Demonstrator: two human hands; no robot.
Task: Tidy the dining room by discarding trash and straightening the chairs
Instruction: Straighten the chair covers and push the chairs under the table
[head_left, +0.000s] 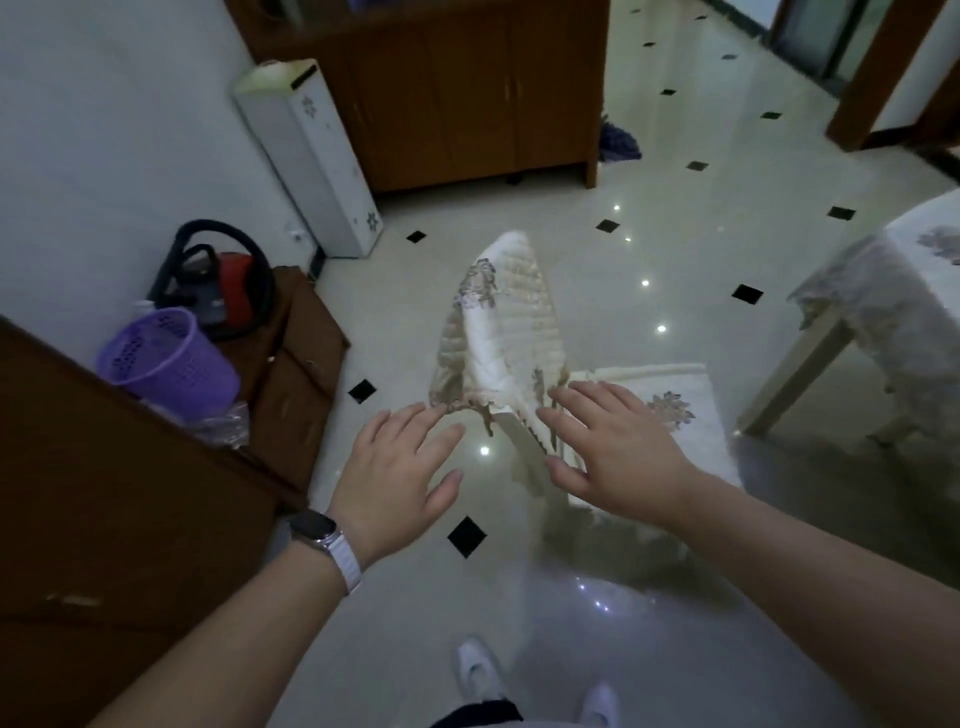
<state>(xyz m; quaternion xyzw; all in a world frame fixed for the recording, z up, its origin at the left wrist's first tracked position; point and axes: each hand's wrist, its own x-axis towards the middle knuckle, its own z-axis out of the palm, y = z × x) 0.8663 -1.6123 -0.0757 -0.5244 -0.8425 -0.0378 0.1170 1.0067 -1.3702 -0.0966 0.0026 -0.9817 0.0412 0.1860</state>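
Both hands reached toward a covered chair (506, 332) standing mid-floor, left of the cloth-draped table (904, 291). The left hand (402, 470) and right hand (618, 449) were spread wide, fingertips touching the chair back's fringed cover, pinching nothing. A purple basket (169, 356) stood far left.

Chair (506, 332) with cream floral quilted cover, upright on glossy tiled floor

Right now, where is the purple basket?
The purple basket sits at the left of the head view, on the floor by the wall, just in front of the red vacuum.
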